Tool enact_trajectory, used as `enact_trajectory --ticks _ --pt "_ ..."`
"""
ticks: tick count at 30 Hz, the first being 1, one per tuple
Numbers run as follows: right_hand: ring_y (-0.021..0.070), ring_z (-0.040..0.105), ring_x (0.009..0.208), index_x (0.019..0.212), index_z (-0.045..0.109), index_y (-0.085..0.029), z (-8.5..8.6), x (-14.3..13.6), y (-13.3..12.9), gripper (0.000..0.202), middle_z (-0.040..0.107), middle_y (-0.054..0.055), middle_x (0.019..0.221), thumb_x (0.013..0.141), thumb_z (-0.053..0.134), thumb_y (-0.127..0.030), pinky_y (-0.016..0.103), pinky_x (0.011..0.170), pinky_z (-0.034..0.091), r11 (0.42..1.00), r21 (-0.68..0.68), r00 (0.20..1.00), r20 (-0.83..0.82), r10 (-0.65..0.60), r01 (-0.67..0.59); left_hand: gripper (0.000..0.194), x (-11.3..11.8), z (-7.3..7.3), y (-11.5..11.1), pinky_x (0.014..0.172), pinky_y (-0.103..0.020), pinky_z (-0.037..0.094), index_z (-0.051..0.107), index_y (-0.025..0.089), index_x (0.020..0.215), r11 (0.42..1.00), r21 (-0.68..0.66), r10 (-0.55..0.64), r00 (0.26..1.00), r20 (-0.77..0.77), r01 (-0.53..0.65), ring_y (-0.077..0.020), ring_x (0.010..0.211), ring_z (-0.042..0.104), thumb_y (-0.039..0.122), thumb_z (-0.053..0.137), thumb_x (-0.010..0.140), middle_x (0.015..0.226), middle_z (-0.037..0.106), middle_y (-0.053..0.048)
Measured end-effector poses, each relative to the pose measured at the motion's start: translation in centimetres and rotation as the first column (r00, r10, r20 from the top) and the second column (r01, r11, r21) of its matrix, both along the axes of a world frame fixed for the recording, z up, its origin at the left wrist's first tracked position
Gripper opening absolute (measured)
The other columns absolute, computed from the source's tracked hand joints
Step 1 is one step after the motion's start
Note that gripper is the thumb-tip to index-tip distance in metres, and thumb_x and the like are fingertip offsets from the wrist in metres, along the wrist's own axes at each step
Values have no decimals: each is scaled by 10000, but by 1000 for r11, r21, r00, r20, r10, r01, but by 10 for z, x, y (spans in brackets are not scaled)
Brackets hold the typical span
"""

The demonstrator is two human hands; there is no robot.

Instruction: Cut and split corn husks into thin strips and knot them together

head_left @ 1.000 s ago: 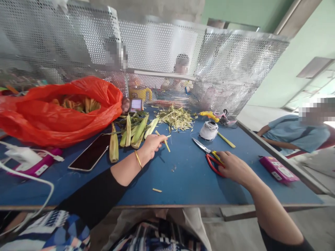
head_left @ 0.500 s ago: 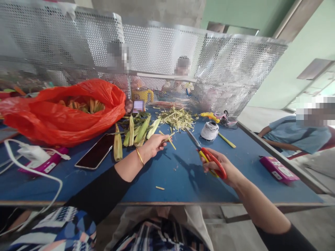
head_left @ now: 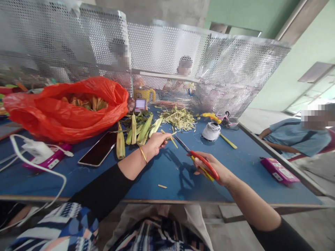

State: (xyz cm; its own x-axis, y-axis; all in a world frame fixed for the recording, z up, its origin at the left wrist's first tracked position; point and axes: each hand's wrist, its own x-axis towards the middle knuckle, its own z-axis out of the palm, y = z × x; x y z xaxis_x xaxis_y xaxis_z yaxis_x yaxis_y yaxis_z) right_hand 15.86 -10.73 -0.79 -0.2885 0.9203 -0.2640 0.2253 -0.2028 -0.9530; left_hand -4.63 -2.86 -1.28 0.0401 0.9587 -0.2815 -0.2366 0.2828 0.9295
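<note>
My left hand (head_left: 157, 142) pinches a few thin strips of corn husk (head_left: 173, 141) above the blue table. In my right hand (head_left: 210, 167) are scissors (head_left: 195, 155) with red and yellow handles, and their blade tips lie close beside the strips. Whether the blades touch them I cannot tell. Behind my left hand lie several pale green corn husks (head_left: 143, 129). Farther back is a heap of cut husk scraps (head_left: 179, 118). A small cut piece (head_left: 162, 186) rests near the table's front edge.
A red plastic bag (head_left: 104, 120) of husks fills the left, with a phone (head_left: 98, 150) and a white charger with its cable (head_left: 39, 148) before it. A string spool (head_left: 210, 131), a yellow glue gun (head_left: 211, 116) and a purple packet (head_left: 279, 170) stand right. Perforated metal screens (head_left: 162, 48) rise behind; a person (head_left: 293, 134) sits right.
The scissors have moved left and their tips have come up to the husk strips. My left hand keeps its pinch. The whole view has shifted slightly.
</note>
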Motion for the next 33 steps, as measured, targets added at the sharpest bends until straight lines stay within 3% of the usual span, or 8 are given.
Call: enact_trajectory --ticks 10,17,28,33 --pt "62 429 503 1045 692 -168 -5 -6 2 599 471 -58 625 629 768 -593 267 596 538 1000 8 999 -33 -9 10 146 0 -4 3 367 -153 204 551 126 583 998 -3 60 998 3 -60 -11 393 376 103 638 698 571 569 7" --pt "67 446 499 1030 674 -157 -4 -2 0 625 498 -55 627 606 776 -605 270 598 529 1000 -17 999 -42 11 -12 152 1 -4 2 369 -148 195 543 120 587 997 -23 69 998 -10 -70 -5 391 372 96 627 711 600 592 -18" --pt "58 453 494 863 652 -160 -6 -10 5 562 506 -55 614 592 765 -639 240 547 509 1000 -11 999 -34 -10 10 151 5 -5 -2 362 -154 203 554 121 562 998 -45 39 999 -28 -41 -19 381 380 95 636 686 541 583 -5" --pt "57 466 472 927 670 -158 -7 -15 7 615 507 -67 580 539 809 -615 224 512 508 996 -37 996 -39 -81 80 162 7 -6 -3 359 -149 206 563 117 557 999 -49 2 1000 -25 -3 -16 378 382 77 626 701 546 585 -7"
